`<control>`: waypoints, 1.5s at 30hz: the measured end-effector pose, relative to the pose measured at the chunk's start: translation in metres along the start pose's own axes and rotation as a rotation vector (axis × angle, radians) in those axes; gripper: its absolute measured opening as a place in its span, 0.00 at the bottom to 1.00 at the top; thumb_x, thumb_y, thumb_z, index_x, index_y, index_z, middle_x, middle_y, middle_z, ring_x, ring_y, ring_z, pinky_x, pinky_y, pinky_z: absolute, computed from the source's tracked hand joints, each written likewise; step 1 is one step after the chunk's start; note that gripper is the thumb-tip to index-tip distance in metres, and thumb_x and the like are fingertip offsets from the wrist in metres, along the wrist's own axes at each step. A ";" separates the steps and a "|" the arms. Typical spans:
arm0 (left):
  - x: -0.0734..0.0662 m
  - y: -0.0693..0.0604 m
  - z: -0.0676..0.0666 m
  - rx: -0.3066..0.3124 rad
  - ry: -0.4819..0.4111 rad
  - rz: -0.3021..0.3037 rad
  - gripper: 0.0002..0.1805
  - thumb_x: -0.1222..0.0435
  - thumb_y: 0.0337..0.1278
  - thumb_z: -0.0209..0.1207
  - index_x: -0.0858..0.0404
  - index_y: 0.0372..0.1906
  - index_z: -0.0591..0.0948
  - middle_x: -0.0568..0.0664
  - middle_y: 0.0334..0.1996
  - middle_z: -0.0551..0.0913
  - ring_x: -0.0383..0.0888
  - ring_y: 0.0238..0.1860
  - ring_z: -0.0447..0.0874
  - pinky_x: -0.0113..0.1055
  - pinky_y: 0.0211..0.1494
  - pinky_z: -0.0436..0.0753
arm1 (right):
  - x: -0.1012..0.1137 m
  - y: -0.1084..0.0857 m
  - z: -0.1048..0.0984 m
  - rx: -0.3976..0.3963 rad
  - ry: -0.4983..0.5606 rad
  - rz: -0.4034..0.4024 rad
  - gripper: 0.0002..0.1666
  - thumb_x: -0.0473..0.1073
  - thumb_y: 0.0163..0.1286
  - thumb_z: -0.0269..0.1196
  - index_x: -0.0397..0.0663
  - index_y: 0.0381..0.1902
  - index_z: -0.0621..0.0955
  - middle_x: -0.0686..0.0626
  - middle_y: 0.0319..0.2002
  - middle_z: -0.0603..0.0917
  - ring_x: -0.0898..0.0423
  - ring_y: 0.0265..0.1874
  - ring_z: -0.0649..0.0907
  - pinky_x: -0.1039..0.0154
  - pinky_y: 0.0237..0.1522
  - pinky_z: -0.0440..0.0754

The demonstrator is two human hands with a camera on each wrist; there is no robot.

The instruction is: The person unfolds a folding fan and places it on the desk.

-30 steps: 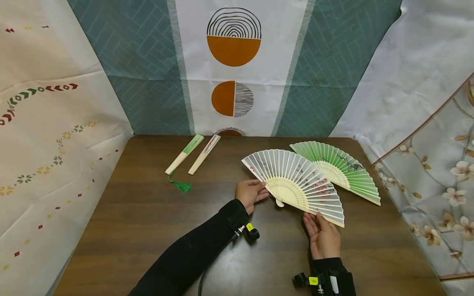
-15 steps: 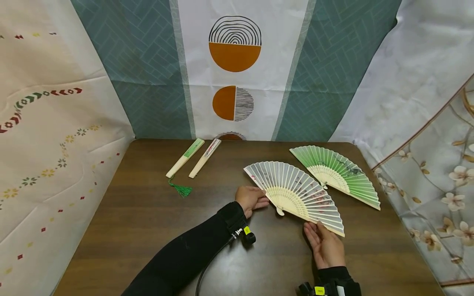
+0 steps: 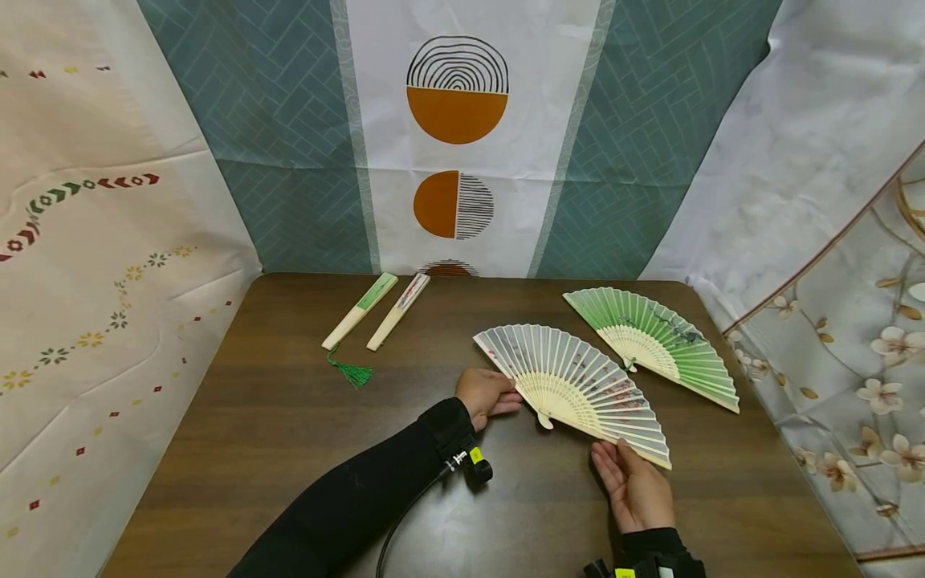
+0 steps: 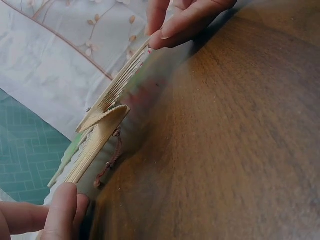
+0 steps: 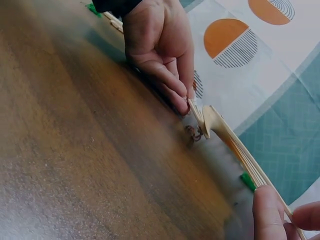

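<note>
Head: right hand (image 3: 637, 491) palm-up, pinches white fan (image 3: 567, 391).

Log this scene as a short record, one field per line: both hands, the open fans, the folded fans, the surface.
left hand: pinches the left edge of the white fan
right hand: pinches the white fan's right edge
white fan print: red and dark
green fan: spread open, beyond the white fan, to the right
green folded fan: far left, green tassel at its near end
pale folded fan: just right of the green folded fan
table: brown, wood-grained
</note>
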State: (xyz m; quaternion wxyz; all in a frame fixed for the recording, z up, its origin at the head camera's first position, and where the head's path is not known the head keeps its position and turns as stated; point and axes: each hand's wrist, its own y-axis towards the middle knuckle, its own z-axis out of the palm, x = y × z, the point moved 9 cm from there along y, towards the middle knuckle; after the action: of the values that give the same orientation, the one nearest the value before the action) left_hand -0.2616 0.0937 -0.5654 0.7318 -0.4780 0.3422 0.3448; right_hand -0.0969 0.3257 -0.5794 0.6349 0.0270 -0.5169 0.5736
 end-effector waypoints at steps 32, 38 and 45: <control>-0.003 -0.014 -0.017 -0.002 0.035 0.017 0.13 0.77 0.74 0.62 0.81 0.57 0.83 0.67 0.43 0.94 0.49 0.35 0.98 0.38 0.40 0.99 | -0.004 -0.010 -0.004 -0.007 -0.079 0.018 0.11 0.41 0.94 0.48 0.51 0.55 0.79 0.55 0.39 0.95 0.60 0.44 0.96 0.66 0.56 0.96; -0.002 -0.017 -0.020 0.000 0.063 0.029 0.15 0.76 0.75 0.61 0.82 0.59 0.83 0.72 0.47 0.94 0.47 0.34 0.98 0.37 0.39 0.99 | -0.005 -0.012 -0.007 0.005 -0.106 0.034 0.09 0.40 0.94 0.48 0.49 0.61 0.74 0.55 0.41 0.95 0.60 0.46 0.95 0.66 0.58 0.96; -0.004 -0.018 -0.023 0.012 0.069 0.034 0.18 0.74 0.76 0.61 0.82 0.63 0.84 0.72 0.50 0.94 0.46 0.35 0.97 0.37 0.41 0.99 | -0.006 -0.017 -0.010 0.030 -0.085 0.051 0.17 0.43 0.95 0.48 0.50 0.48 0.82 0.53 0.42 0.94 0.58 0.46 0.96 0.63 0.58 0.97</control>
State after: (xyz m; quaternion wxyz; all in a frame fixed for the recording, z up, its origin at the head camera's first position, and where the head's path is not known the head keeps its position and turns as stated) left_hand -0.2525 0.0662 -0.5609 0.7164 -0.4796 0.3772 0.3384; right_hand -0.0764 0.3225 -0.5785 0.5972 0.0475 -0.5353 0.5955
